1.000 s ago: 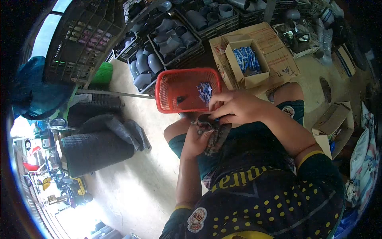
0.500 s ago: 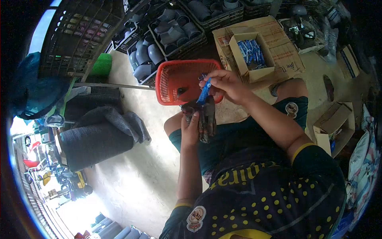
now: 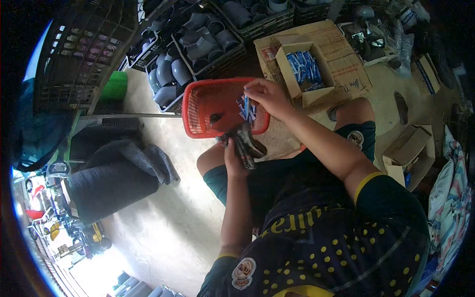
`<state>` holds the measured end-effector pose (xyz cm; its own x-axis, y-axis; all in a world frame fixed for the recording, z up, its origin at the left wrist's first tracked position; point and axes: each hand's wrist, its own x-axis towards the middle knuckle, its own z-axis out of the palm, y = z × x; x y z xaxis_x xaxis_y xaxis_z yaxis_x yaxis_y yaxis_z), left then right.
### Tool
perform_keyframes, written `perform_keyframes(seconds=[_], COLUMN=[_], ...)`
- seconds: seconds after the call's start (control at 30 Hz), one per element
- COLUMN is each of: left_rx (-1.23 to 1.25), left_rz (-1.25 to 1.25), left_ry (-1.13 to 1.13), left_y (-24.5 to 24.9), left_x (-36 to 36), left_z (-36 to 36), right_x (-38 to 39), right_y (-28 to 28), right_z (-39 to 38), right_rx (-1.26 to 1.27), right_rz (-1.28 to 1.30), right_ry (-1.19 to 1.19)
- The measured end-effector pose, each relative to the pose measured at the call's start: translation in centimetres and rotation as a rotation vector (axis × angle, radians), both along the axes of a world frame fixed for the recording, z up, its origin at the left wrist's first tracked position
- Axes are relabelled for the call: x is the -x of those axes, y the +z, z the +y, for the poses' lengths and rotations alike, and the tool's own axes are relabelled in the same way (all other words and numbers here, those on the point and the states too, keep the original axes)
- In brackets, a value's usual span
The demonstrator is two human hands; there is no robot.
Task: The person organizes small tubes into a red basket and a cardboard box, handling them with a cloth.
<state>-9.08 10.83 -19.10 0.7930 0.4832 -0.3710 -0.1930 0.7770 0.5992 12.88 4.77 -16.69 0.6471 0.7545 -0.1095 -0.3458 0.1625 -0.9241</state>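
My left hand [image 3: 234, 159] is closed round a dark, stained cloth-like bundle [image 3: 243, 144] just below the red basket [image 3: 194, 111]. Over the basket's right side, my right hand [image 3: 267, 96] pinches the top of a thin blue and white item [image 3: 246, 106]. Several small blue and white pieces lie in the basket beneath it. A small black object [image 3: 215, 118] rests at the basket's left. Behind my right hand, an open cardboard box [image 3: 316, 97] holds many blue and white packets [image 3: 305, 68].
Crates [image 3: 217, 62] of grey pipe fittings stand at the top. A dark mesh roll [image 3: 116, 180] lies on the left. At the right are another open carton [image 3: 408, 148] and a striped sack [image 3: 448, 193]. Flattened cardboard [image 3: 349, 67] lies under the packet box.
The blue item in my right hand has moved off the dark bundle and over the basket. My left hand has tilted the bundle. The whole view has shifted slightly.
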Motion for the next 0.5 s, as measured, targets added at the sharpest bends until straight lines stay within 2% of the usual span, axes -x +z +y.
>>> perform_keyframes(seconds=[0.03, 0.13, 0.2, 0.27, 0.3, 0.37, 0.43, 0.5], left_rx=[0.012, 0.062, 0.067, 0.088, 0.078, 0.044, 0.047, 0.046], left_rz=[-0.004, 0.000, 0.034, -0.023, -0.051, -0.047, -0.075, -0.105], left_ry=[0.044, 0.142, 0.214, 0.189, 0.161, 0.130, 0.108, 0.073], left_y=[-0.1, -0.4, 0.5, 0.7, 1.2, 1.7, 1.6, 1.1], left_x=[-0.4, -0.5, -1.1, -1.3, -1.1, -0.8, -0.7, -0.8], left_z=[0.4, 1.2, 0.6, 0.4, 0.3, 0.1, 0.0, 0.2], right_x=[-0.8, -1.6, -4.7, -7.5, -8.9, -12.3, -14.9, -15.5], right_y=[-0.3, -1.2, -4.9, -5.0, -5.3, -9.2, -8.5, -7.1], right_z=[0.7, 2.2, 1.6, -0.9, -2.3, -5.1, -8.3, -9.2], right_rx=[0.042, 0.252, 0.349, 0.479, 0.657, 0.812, 1.141, 1.392], right_rz=[-0.084, -0.379, -0.492, -0.659, -0.600, -0.735, -0.785, -0.727], right_ry=[0.024, -0.262, -0.351, -0.431, -0.402, -0.486, -0.079, 0.268])
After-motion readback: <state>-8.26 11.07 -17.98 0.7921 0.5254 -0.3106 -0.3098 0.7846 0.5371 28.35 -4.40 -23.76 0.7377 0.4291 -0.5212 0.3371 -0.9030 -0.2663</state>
